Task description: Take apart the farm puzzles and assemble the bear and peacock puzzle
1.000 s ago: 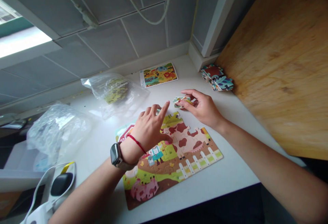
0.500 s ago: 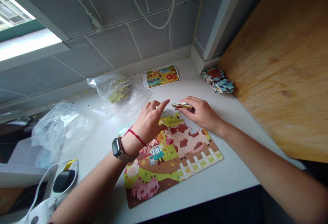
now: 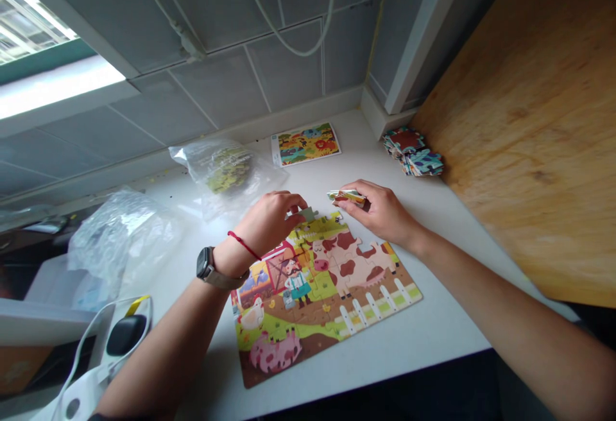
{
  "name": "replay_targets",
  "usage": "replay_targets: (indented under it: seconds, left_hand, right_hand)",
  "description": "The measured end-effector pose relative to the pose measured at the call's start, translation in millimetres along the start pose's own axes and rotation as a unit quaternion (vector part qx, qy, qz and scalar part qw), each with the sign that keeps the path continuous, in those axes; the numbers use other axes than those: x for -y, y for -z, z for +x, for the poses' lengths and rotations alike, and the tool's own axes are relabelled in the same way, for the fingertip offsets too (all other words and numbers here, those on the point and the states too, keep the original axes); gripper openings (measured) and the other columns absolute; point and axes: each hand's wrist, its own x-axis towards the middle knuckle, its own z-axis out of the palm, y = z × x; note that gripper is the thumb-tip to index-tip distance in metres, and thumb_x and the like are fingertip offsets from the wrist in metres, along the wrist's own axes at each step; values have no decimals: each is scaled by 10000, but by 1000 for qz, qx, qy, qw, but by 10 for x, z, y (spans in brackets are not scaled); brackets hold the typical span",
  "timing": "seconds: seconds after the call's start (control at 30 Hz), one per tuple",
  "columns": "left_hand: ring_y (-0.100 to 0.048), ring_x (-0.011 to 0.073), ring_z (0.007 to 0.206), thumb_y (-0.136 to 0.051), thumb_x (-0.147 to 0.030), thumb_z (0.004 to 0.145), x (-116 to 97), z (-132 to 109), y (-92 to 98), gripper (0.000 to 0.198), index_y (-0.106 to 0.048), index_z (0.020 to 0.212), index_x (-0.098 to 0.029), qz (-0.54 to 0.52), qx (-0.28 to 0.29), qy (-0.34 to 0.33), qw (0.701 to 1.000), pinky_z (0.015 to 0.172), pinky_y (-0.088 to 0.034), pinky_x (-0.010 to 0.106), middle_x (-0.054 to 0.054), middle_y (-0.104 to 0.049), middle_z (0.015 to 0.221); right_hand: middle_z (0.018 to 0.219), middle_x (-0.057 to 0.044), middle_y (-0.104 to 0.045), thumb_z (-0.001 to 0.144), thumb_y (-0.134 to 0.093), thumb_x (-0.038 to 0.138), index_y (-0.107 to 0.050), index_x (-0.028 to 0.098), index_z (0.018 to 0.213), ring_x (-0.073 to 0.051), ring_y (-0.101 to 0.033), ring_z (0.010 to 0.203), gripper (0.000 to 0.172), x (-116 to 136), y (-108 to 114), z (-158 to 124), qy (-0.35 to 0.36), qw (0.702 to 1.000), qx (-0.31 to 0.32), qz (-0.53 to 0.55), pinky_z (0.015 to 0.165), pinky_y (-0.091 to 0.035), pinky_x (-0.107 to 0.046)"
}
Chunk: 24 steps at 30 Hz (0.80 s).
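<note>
One multicoloured stack of cardboard pieces (image 3: 350,197) is gripped in my right hand (image 3: 382,206); my left hand (image 3: 270,221) touches a pale-green cardboard piece (image 3: 309,214) at twelve o'clock of the colourful cardboard farm puzzle (image 3: 317,312), pinch unclear. A slack right grip could spill the stack.

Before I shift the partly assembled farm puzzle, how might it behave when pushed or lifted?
The farm puzzle may slide flat, lying on a smooth counter. Lifted, it would probably sag or split along its visible seams. Its thin edge suggests lightness.
</note>
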Motion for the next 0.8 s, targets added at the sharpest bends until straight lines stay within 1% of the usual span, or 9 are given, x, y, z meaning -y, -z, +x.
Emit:
replay_targets:
  seconds: [0.1,0.2,0.27,0.3,0.4,0.47,0.57,0.67,0.8]
  left_hand:
    - [-695,168,687,-741,-203,868,16,26,24,88,-771,943,-236,-15,11,0,1000,679,-566,292,21,-729,826]
    - [-718,158,720,-772,-226,850,51,30,66,92,-772,940,-245,-40,10,-8,999,687,-589,281,40,-720,940]
    - [-737,160,748,-780,-235,841,79,25,101,91,-764,930,-237,-56,22,-5,998,685,-594,273,50,-722,988]
    - [-740,160,744,-778,-234,839,92,22,119,80,-757,916,-231,-62,34,2,997,672,-588,266,45,-730,965]
    - [-714,146,663,-749,-225,843,119,14,171,29,-736,869,-218,-80,75,30,994,602,-540,241,8,-747,803]
    - [-682,135,625,-735,-229,843,120,11,201,23,-731,858,-213,-91,84,39,992,571,-510,231,-2,-751,750]
    - [-662,124,612,-731,-245,842,93,3,255,48,-727,858,-200,-117,87,40,989,568,-508,226,2,-753,741]
    - [-691,130,654,-738,-262,854,45,-26,342,80,-727,899,-197,-162,86,37,982,605,-552,235,8,-761,767]
    - [-716,143,715,-765,-272,865,-28,-78,478,109,-717,926,-194,-210,43,42,976,674,-612,264,13,-760,807]
  right_hand:
    - [1032,-69,-769,966,-669,304,-729,234,1060,-237,-730,942,132,-1,0,1,6,1000,4,1,858,-551,-360]
    - [1035,-70,-770,968,-666,309,-731,238,1061,-240,-729,943,134,-2,0,1,7,1000,5,0,861,-552,-366]
    - [1033,-70,-770,970,-661,311,-732,238,1059,-240,-730,939,136,-3,2,2,8,1000,6,-1,858,-553,-366]
    - [1031,-70,-771,969,-660,311,-733,237,1059,-239,-730,935,137,-3,3,2,9,1000,7,-1,854,-554,-365]
    - [1025,-69,-772,961,-668,312,-737,239,1055,-241,-730,926,138,0,5,3,7,1000,8,-1,848,-557,-368]
    - [1021,-68,-776,954,-672,312,-741,244,1043,-246,-730,924,131,8,5,5,5,1000,8,-1,854,-561,-375]
    - [1027,-71,-780,949,-669,309,-743,242,1027,-250,-734,928,126,17,3,9,3,1000,8,-1,873,-566,-386]
    - [1045,-77,-784,948,-669,318,-745,238,1029,-254,-739,932,137,12,-1,10,0,1000,4,-3,881,-575,-396]
    - [1088,-76,-798,937,-686,331,-742,244,1109,-251,-752,904,200,1,-2,-3,-17,1000,-3,4,857,-595,-395]
